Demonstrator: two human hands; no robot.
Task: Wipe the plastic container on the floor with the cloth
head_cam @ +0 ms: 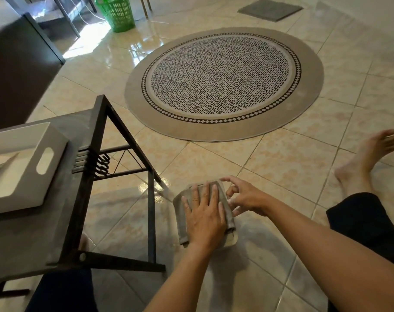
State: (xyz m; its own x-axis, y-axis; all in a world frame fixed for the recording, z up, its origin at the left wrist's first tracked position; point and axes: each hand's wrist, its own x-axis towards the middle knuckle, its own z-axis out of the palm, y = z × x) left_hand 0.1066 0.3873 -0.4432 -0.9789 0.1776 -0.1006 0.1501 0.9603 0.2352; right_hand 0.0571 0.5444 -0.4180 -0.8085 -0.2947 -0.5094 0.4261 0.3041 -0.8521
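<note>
Head view: the plastic container (pixel 231 240) lies on the tiled floor (pixel 281 167) near the person, almost wholly covered; only a pale corner shows at the near right edge.
Cloth: a grey-brown cloth (pixel 180 212) is draped over the container, hanging down its left side.
Left hand: the left hand (pixel 205 216) lies flat and spread on the cloth, palm pressing down, gripping nothing.
Right hand: the right hand (pixel 245 198) sits at the container's right edge, fingers curled loosely against it; whether it truly pinches the rim I cannot tell.
Step in hand: judged as the wiping stroke over the top surface.
Doing it well: keep the palm flat so the cloth stays spread, brace the container with the right hand so it does not slide on the glossy tiles, and work out to the rim and corners.
Surroundings: a dark metal-framed worktop (pixel 63 221) stands to the left, carrying a white tray (pixel 34 167); a round patterned rug (pixel 223 84) lies farther off, with a green basket (pixel 117 12) at the far left.
Writing: no brand, label or legible text shows anywhere.
</note>
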